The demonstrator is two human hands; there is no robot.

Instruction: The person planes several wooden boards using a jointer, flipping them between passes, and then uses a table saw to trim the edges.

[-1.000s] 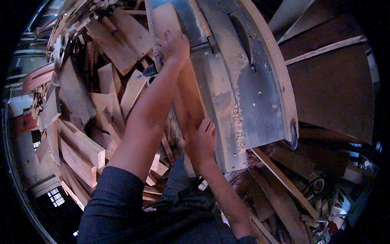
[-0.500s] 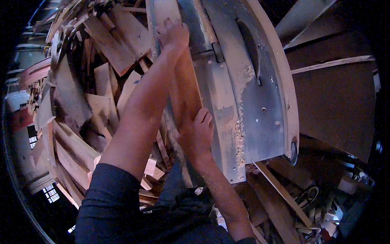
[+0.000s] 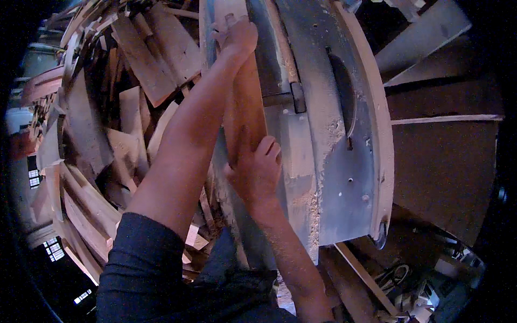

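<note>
A long, narrow wooden board (image 3: 246,99) lies lengthwise along the left side of a dusty metal machine table (image 3: 344,210). Bent over its far part is my left hand (image 3: 238,39), fingers curled onto the wood and thumb at its left edge. My right hand (image 3: 257,169) grips the near end, with knuckles raised along the right edge and the thumb out to the left. The board's far end runs out at the top of the picture. Its underside is hidden.
Scrap wood (image 3: 156,59) is heaped left of the machine. A curved slot (image 3: 344,91) and a small dark block (image 3: 298,97) sit on the table, with sawdust (image 3: 314,207) along a seam. A pale wooden rail (image 3: 383,140) edges the right side; brown panels (image 3: 441,167) stand beyond.
Both hands and the board have slid forward, away from me, along the machine table. Both hands keep their hold. The view has shifted slightly, and the table sits lower in it.
</note>
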